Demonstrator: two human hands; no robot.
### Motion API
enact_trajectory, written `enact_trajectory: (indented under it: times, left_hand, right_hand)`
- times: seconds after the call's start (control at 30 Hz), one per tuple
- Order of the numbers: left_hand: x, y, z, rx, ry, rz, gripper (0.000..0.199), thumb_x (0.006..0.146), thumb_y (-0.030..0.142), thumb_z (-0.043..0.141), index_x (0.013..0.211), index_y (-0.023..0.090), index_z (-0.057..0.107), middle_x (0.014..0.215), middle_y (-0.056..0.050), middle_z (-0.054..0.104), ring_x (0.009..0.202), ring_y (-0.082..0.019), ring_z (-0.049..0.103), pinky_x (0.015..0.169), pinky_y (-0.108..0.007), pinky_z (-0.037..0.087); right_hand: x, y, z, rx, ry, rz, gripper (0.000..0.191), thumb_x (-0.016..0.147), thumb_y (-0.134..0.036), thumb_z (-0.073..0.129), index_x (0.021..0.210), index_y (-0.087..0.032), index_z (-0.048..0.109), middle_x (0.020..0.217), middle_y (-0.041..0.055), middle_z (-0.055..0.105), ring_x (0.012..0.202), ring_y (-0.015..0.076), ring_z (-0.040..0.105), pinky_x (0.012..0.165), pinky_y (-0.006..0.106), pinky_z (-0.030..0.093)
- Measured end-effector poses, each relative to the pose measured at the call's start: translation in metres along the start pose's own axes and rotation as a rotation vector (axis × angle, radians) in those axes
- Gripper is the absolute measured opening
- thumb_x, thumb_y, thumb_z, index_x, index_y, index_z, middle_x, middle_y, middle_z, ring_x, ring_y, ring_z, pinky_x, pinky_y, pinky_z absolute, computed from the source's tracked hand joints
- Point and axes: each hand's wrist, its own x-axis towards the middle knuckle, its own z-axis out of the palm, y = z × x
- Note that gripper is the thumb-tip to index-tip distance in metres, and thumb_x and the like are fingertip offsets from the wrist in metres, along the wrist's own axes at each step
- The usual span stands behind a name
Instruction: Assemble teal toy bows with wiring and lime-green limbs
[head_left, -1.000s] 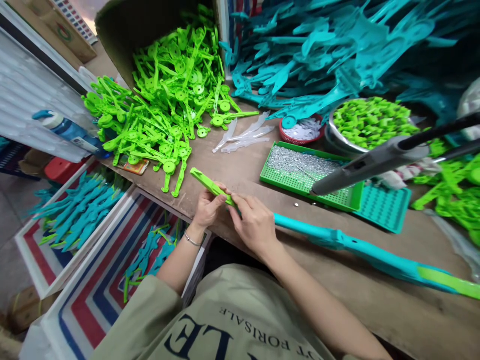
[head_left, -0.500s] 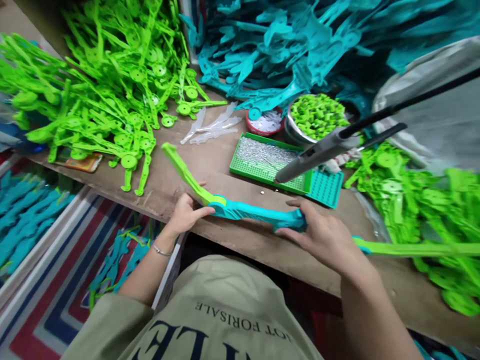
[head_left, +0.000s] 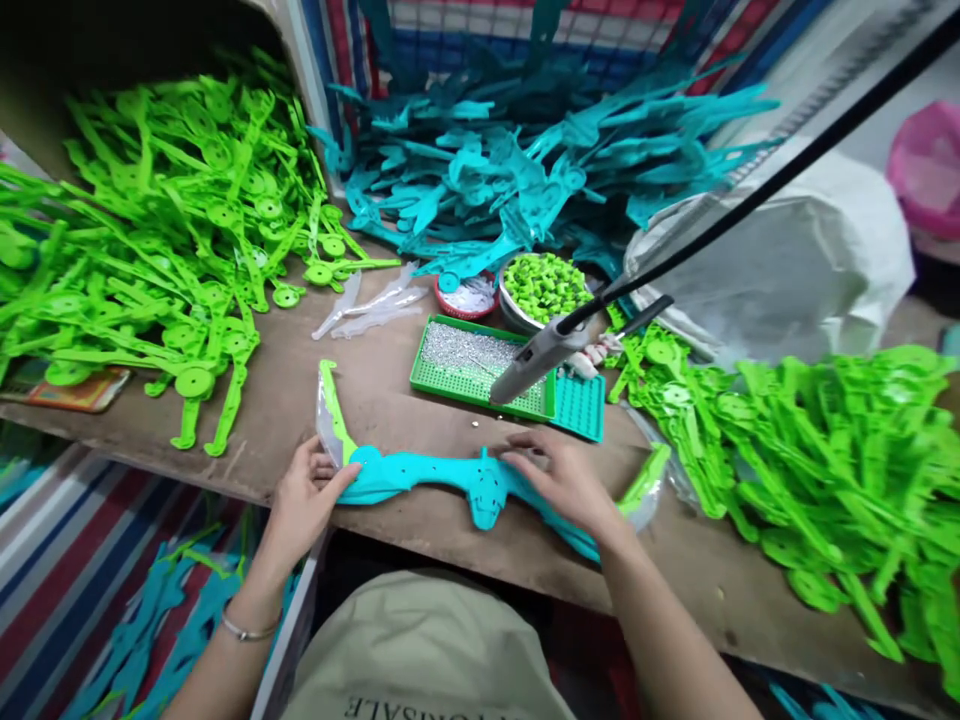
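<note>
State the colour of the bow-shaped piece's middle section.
The middle section is bright turquoise blue, best seen in the head view.

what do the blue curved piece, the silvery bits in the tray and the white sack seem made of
Blue curved piece: probably smooth plastic, evenly coloured with soft sheen. Silvery bits: likely shiny metal, from their glitter. White sack: matte plastic or cloth; creases fit either.

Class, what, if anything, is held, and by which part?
A bow-shaped turquoise-and-green plastic piece: the left hand grips its left joint; the right hand touches its turquoise section right of the centre block, grip unclear.
</note>
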Motion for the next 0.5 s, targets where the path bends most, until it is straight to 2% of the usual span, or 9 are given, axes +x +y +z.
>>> enact_trajectory:
  times: [0.07, 0.13, 0.2, 0.27, 0.37, 0.43, 0.5]
  left_hand:
    - [-0.002, -0.002, -0.003, 0.149, 0.082, 0.109, 0.079, 0.074, 0.068, 0.075, 0.131, 0.016, 0.058, 0.093, -0.005, 0.068, 0.079, -0.023, 0.069, 0.074, -0.042, 0.062]
    - [-0.003, -0.005, -0.004, 0.259, 0.195, 0.239, 0.070, 0.081, 0.070, 0.067, 0.127, 0.017, 0.063, 0.098, -0.007, 0.066, 0.082, -0.024, 0.068, 0.079, -0.044, 0.061]
    - [-0.003, -0.010, -0.002, 0.285, 0.286, 0.344, 0.065, 0.087, 0.069, 0.061, 0.125, 0.016, 0.065, 0.100, -0.009, 0.064, 0.086, -0.025, 0.067, 0.082, -0.044, 0.060]
    - [-0.002, -0.017, 0.002, 0.283, 0.333, 0.417, 0.060, 0.092, 0.064, 0.058, 0.126, 0.016, 0.065, 0.103, -0.010, 0.064, 0.089, -0.025, 0.067, 0.082, -0.041, 0.059]
    - [-0.003, -0.026, 0.010, 0.311, 0.384, 0.520, 0.048, 0.096, 0.054, 0.060, 0.124, 0.015, 0.066, 0.107, -0.011, 0.066, 0.087, -0.022, 0.066, 0.081, -0.038, 0.057]
    - [-0.004, -0.030, 0.013, 0.309, 0.431, 0.569, 0.039, 0.096, 0.047, 0.061, 0.120, 0.016, 0.067, 0.105, -0.010, 0.067, 0.083, -0.021, 0.065, 0.080, -0.035, 0.057]
    - [-0.004, -0.032, 0.015, 0.293, 0.488, 0.583, 0.033, 0.096, 0.042, 0.062, 0.116, 0.017, 0.068, 0.102, -0.008, 0.068, 0.079, -0.019, 0.065, 0.077, -0.034, 0.056]
  right_hand:
    - [0.010, 0.009, -0.016, -0.065, 0.165, 0.025, 0.030, 0.093, -0.046, 0.062, 0.098, -0.020, 0.077, 0.093, 0.0096, 0.081, 0.080, 0.0260, 0.076, 0.077, 0.043, 0.062]
    - [0.030, 0.016, -0.030, -0.115, 0.309, 0.004, 0.029, 0.092, -0.043, 0.059, 0.098, -0.021, 0.076, 0.091, 0.0099, 0.080, 0.075, 0.0250, 0.074, 0.075, 0.043, 0.061]
    - [0.059, 0.017, -0.039, -0.161, 0.365, -0.056, 0.026, 0.091, -0.039, 0.057, 0.095, -0.021, 0.075, 0.090, 0.0100, 0.079, 0.077, 0.0250, 0.073, 0.077, 0.042, 0.060]
    - [0.095, 0.012, -0.039, -0.198, 0.314, -0.134, 0.023, 0.089, -0.034, 0.055, 0.092, -0.021, 0.075, 0.089, 0.0100, 0.078, 0.082, 0.0257, 0.072, 0.080, 0.042, 0.059]
    - [0.156, -0.005, -0.025, -0.237, 0.162, -0.284, 0.026, 0.092, -0.026, 0.052, 0.103, -0.019, 0.075, 0.102, 0.0116, 0.078, 0.096, 0.0257, 0.072, 0.088, 0.042, 0.057]
    - [0.193, -0.016, -0.011, -0.375, 0.100, -0.339, 0.028, 0.092, -0.017, 0.049, 0.106, -0.017, 0.074, 0.106, 0.0131, 0.077, 0.099, 0.0252, 0.071, 0.091, 0.042, 0.056]
    - [0.224, -0.023, 0.004, -0.545, 0.081, -0.326, 0.032, 0.092, -0.009, 0.046, 0.109, -0.014, 0.072, 0.112, 0.0162, 0.075, 0.102, 0.0249, 0.068, 0.092, 0.040, 0.054]
